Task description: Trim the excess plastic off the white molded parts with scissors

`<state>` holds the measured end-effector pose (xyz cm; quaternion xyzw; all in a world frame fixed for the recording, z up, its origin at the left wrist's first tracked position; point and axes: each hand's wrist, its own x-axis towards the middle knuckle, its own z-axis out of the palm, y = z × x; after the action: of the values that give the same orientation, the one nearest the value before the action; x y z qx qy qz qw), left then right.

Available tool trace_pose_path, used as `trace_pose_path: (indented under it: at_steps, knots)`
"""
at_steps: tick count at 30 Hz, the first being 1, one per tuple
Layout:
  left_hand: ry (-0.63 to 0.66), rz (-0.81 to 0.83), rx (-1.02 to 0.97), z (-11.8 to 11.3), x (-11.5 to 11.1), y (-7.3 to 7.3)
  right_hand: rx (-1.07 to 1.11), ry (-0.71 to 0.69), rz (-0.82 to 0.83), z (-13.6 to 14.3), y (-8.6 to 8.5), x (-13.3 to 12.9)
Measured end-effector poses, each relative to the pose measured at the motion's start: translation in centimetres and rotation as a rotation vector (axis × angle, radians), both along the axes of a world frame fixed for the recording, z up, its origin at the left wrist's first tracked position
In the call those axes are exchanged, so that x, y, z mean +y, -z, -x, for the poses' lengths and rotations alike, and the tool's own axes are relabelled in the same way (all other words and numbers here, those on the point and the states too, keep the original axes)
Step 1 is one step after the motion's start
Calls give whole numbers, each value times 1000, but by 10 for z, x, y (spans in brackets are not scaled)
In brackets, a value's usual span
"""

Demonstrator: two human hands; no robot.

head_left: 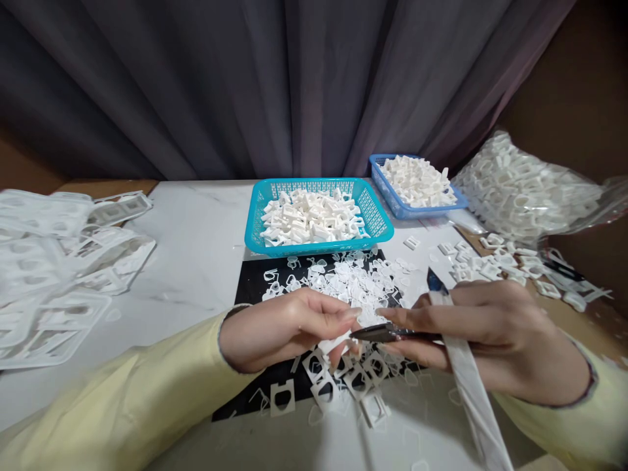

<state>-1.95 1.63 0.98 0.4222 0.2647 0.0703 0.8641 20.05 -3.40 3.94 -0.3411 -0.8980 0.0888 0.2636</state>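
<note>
My left hand pinches a small white plastic piece between thumb and fingers. In my right hand is a dark pointed metal tool, perhaps nippers, its tip touching or very near that piece. The same hand also grips a white-wrapped blade, slanting between its fingers with the bare tip up. Under both hands lies a black mat, strewn with thin white scraps. Several square white frames with round holes rest at its near edge. My fingers partly hide the held piece.
A turquoise basket of white parts stands behind the mat, with a blue basket of similar parts to its right. A clear bag of parts is at far right, loose parts before it. White plastic sheets pile up at left.
</note>
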Motion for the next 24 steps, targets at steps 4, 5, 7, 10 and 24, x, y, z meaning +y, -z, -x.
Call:
trace_pose_path:
  at_steps: [4, 5, 7, 10, 24]
  knots:
    - [-21, 66, -4, 0, -1, 1, -6, 20, -13, 3, -2, -1]
    - [-22, 75, -7, 0, -1, 1, 0, 21, -14, 3, -2, -2]
    - [-21, 87, -9, 0, -1, 2, 8, 17, -18, 5, -2, -2]
    - [-20, 97, -3, 0, -1, 2, 23, 17, -6, 6, 0, -2]
    - [-180, -393, 104, 2, -10, -14, 71, 276, -31, 6, -5, -18]
